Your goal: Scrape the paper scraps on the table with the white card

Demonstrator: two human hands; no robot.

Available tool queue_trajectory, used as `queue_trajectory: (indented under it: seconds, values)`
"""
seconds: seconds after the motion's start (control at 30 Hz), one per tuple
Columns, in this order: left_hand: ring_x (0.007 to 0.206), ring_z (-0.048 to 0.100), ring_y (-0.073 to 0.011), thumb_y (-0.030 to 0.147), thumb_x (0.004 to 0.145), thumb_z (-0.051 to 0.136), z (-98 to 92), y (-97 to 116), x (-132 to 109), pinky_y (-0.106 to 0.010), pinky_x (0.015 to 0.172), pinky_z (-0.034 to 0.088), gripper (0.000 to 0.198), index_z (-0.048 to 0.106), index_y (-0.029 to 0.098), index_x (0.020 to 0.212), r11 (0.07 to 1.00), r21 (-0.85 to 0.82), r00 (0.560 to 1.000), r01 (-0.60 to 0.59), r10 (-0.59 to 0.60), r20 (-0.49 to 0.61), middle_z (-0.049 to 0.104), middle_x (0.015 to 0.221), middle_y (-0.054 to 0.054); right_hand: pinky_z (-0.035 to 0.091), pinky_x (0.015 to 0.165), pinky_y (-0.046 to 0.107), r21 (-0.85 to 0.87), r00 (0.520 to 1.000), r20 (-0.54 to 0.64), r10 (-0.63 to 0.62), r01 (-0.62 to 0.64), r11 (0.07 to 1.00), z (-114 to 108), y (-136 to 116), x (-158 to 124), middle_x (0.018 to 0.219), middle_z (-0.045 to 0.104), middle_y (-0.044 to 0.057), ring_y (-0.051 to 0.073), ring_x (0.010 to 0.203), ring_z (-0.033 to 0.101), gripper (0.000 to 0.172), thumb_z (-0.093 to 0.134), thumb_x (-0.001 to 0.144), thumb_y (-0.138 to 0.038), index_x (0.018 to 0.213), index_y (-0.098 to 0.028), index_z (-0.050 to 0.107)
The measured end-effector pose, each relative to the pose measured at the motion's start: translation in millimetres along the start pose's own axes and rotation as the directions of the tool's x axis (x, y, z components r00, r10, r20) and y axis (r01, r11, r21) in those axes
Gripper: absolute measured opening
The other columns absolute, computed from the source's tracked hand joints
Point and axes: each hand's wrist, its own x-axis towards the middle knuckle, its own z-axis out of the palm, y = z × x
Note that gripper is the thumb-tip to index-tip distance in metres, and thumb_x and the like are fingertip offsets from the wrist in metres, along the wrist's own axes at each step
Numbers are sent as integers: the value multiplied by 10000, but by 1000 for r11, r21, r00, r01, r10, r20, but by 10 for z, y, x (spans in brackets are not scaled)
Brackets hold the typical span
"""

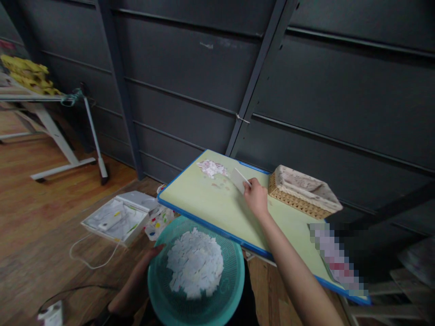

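My right hand reaches out over the pale green table and grips a small white card, its edge on the tabletop. Just beyond the card lies a small pile of white and pink paper scraps. My left hand holds the rim of a teal basket below the table's near edge. A heap of white paper scraps fills the basket.
A woven basket with a cloth lining stands on the table right of my hand. A white case with a cord lies open on the wooden floor. A white stand is at the far left. Dark wall panels rise behind.
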Motion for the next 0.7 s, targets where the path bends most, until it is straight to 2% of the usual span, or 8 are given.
queue_trajectory:
  seconds: [0.13, 0.27, 0.4, 0.47, 0.6, 0.7]
  values:
    - [610, 699, -244, 372, 748, 656, -20, -15, 21, -324, 535, 524, 468, 587, 116, 1134, 1000, -7, 1000, 14, -14, -5, 760, 661, -36, 234, 544, 272, -49, 998, 59, -36, 39, 998, -25, -78, -68, 685, 651, 83, 179, 550, 518, 203, 435, 885, -241, 885, -156, 619]
    - [512, 663, -203, 369, 758, 652, -23, -22, 23, -304, 504, 512, 356, 624, 118, 1010, 1000, -25, 1000, 11, -10, 13, 743, 602, -19, 230, 545, 273, -37, 992, 97, -82, 86, 996, -74, -115, -58, 702, 655, 79, 184, 573, 542, 198, 434, 888, -243, 892, -159, 613]
    - [647, 705, -228, 367, 760, 645, -1, -4, -2, -304, 526, 528, 313, 638, 141, 977, 1000, -10, 1000, 21, -21, -19, 758, 660, -17, 219, 537, 269, -37, 991, 99, -87, 91, 995, 0, -119, 45, 712, 655, 71, 181, 575, 539, 215, 404, 895, -234, 934, -163, 603]
    - [635, 704, -226, 342, 757, 647, 6, 4, -10, -303, 524, 529, 296, 642, 139, 972, 1000, 0, 999, 20, -20, -31, 755, 649, -15, 223, 537, 267, -29, 988, 114, -106, 110, 994, 55, -108, 58, 714, 656, 70, 177, 572, 534, 215, 396, 891, -220, 933, -166, 601]
    - [521, 663, -173, 241, 753, 645, 8, 12, -8, -271, 526, 525, 251, 648, 134, 979, 1000, -11, 999, -24, 24, -21, 743, 616, 0, 255, 550, 259, 25, 974, 126, -189, 187, 982, 63, -59, -75, 684, 646, 60, 176, 588, 537, 195, 406, 861, -187, 873, -172, 601]
    - [515, 656, -164, 235, 768, 630, 8, 12, -3, -267, 527, 515, 344, 614, 123, 1093, 998, -41, 998, -50, 51, 29, 748, 646, 0, 279, 553, 249, 88, 960, 113, -256, 247, 965, -28, -37, -219, 648, 625, 47, 177, 603, 542, 178, 414, 843, -191, 821, -180, 591]
